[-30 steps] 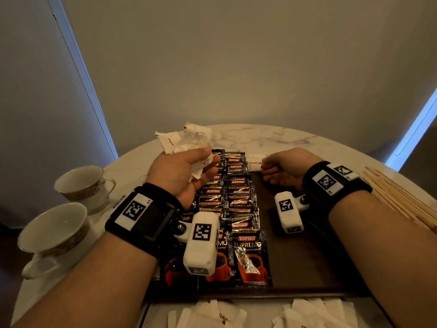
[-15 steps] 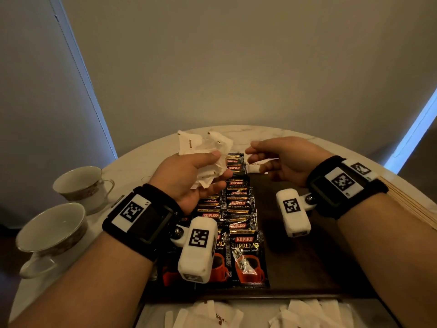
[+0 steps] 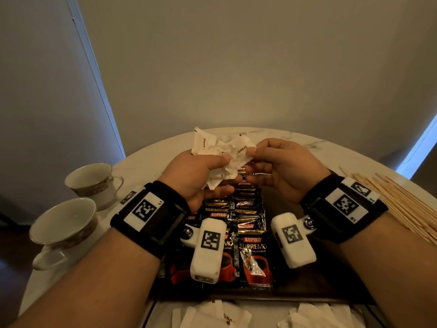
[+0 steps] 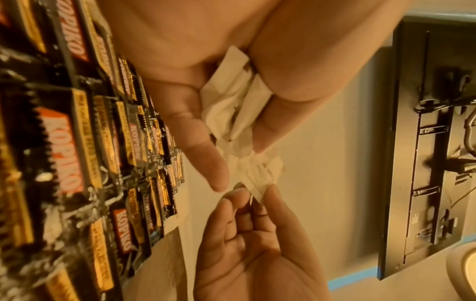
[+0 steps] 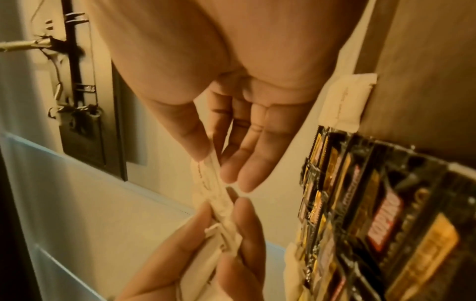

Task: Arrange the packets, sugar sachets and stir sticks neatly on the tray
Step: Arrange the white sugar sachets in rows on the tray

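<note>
1. The left hand (image 3: 201, 176) is raised above the far end of the tray (image 3: 295, 275), thumb and curled fingers closed round a crumpled bunch of sugar sachets (image 3: 212, 147) that fans out above its thumb.
2. The right hand (image 3: 279, 171) meets it from the other side, thumb and forefinger pinching the edge of one sachet (image 3: 242, 150) at the bunch's right; its remaining fingers lie loosely extended below.
3. How many sachets the bunch contains cannot be told, since the left palm hides their lower ends.
4. More sachets lie at the head view's bottom edge, cut off.
5. The sachets are white paper with small brown lettering, creased.
6. Black Kopiko packets (image 3: 253, 256) lie in overlapping rows on the tray beneath both hands; wooden stir sticks (image 3: 402, 204) lie on the table at far right.
</note>
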Demonstrator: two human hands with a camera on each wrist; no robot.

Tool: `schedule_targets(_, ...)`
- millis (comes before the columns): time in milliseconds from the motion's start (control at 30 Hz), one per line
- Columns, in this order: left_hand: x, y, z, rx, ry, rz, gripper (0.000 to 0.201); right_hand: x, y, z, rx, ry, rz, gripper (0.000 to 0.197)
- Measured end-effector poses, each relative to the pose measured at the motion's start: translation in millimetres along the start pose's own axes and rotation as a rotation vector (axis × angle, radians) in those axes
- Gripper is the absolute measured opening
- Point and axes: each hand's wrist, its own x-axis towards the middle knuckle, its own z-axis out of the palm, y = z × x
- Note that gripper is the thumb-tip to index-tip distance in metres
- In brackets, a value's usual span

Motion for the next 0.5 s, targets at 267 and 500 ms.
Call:
schedule_targets(267,2.0,-1.9,0.9,-0.032,0.055,0.053,0.014,1.1,7.1,1.1,-0.018,-0.123,0.001,0.035)
schedule_targets(500,5.2,0.5,-1.5,-0.157,0.195,0.093,0.013,4.3,3.3,-3.1,0.082,-0.056,0.035,0.018)
